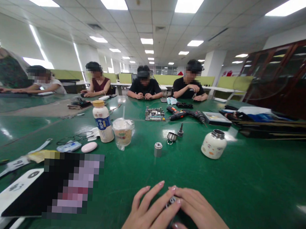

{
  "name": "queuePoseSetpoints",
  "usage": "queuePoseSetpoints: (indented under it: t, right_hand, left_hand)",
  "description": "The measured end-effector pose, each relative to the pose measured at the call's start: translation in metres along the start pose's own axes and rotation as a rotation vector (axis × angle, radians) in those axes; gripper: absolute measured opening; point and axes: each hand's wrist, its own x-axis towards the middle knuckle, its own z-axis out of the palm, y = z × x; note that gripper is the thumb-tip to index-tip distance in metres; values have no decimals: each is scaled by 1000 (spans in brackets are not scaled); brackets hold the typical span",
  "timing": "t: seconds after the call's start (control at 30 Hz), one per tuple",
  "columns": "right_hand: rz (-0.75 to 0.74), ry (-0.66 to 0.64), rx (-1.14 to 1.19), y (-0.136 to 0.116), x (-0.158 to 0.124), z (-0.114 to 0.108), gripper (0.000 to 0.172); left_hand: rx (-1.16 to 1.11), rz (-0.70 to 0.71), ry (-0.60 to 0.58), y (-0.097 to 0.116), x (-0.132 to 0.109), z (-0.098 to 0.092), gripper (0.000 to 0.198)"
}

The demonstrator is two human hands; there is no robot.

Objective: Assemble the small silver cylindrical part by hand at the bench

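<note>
My left hand (151, 210) and my right hand (200, 211) meet low in the picture, over the green table (254, 191). Between their fingertips is a small silver-and-black part (170, 202), mostly hidden by the fingers; its kind does not show. The left fingers arch over it from one side, the right fingers close on it from the other. Ahead of the hands stand a short silver cylinder (158, 150), a steel cup-shaped piece with a ring (171, 138) and a dark pointed fitting (180, 131). To the right is a lidless cream bottle (214, 145) with face drawings.
At left are a milk bottle (103, 124), a bagged drink cup (123, 133), a pink oval case (89, 147), a tissue pack (69, 146) and a dark tablet (33, 193). Further back lie a circuit board (155, 114) and power drills (183, 114). Several people sit across the table.
</note>
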Motion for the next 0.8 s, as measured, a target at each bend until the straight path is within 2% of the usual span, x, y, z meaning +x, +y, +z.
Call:
queuePoseSetpoints:
  t: [0.07, 0.13, 0.27, 0.33, 0.47, 0.63, 0.8]
  right_hand:
    - [2, 0, 12, 1, -2, 2, 42]
    - [17, 33, 18, 3, -5, 6, 49]
    - [26, 221, 24, 5, -12, 12, 70]
    - [-69, 263, 14, 6, -13, 13, 67]
    - [-290, 195, -46, 8, -9, 9, 53]
    - [-279, 199, -43, 7, -6, 7, 51]
    - [-315, 259, -36, 2, -8, 7, 55]
  left_hand:
    - [10, 14, -6, -1, 1, -3, 38]
    - [26, 13, 2, 0, 0, -2, 38]
    - [59, -42, 20, 3, 0, -1, 47]
    - [44, -39, 34, 4, 2, -2, 42]
    - [11, 9, -24, 3, 5, -5, 32]
    - [-50, 26, -125, 1, 5, -5, 32]
    - [-77, 20, -149, 0, 2, -3, 35]
